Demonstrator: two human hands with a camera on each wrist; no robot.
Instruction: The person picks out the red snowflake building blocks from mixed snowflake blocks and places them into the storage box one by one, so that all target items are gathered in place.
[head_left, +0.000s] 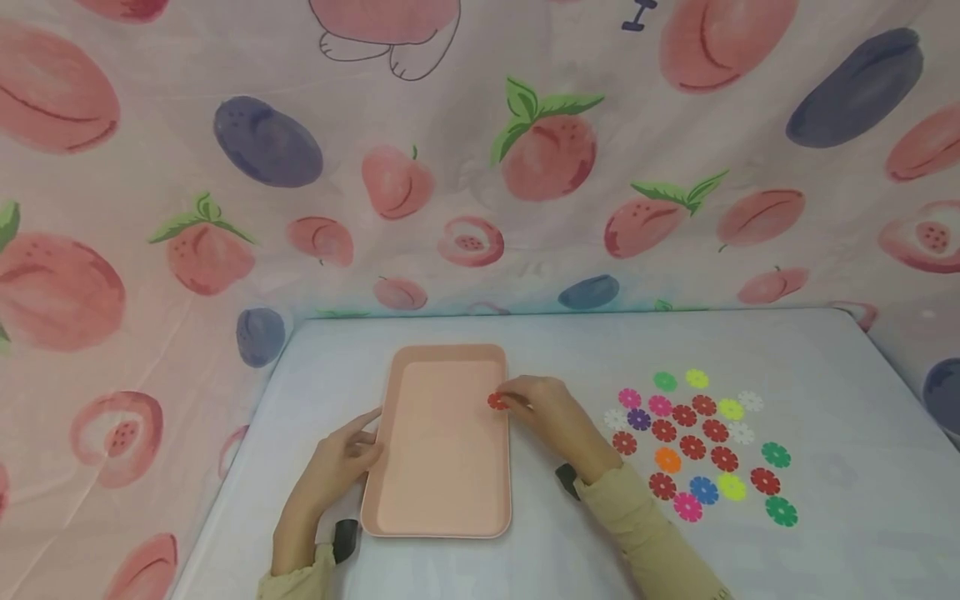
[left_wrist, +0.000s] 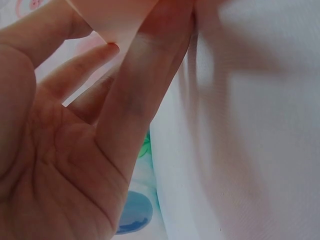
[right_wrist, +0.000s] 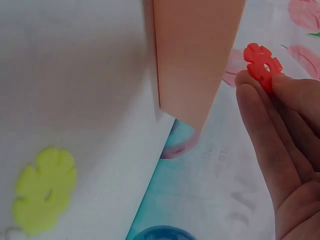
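A pink rectangular tray [head_left: 442, 450] lies on the white-covered table. My left hand [head_left: 335, 471] rests against its left side, fingers mostly extended, with thumb and fingertips touching the rim. From the left wrist, my palm and fingers [left_wrist: 135, 95] show close up beside the tray wall, and some fingertips are hidden. Between thumb and fingers, my right hand [head_left: 551, 414] pinches a red snowflake disc [head_left: 497, 402] over the tray's right rim. In the right wrist view the notched red disc [right_wrist: 260, 62] is upright, its centre hole visible.
Several loose snowflake discs [head_left: 692, 447], in red, pink, green, yellow, white, blue, orange and purple, are scattered on the table right of the tray. A fruit-patterned cloth [head_left: 465, 175] hangs behind the table. Dark wrist devices [head_left: 345, 540] sit near both cuffs.
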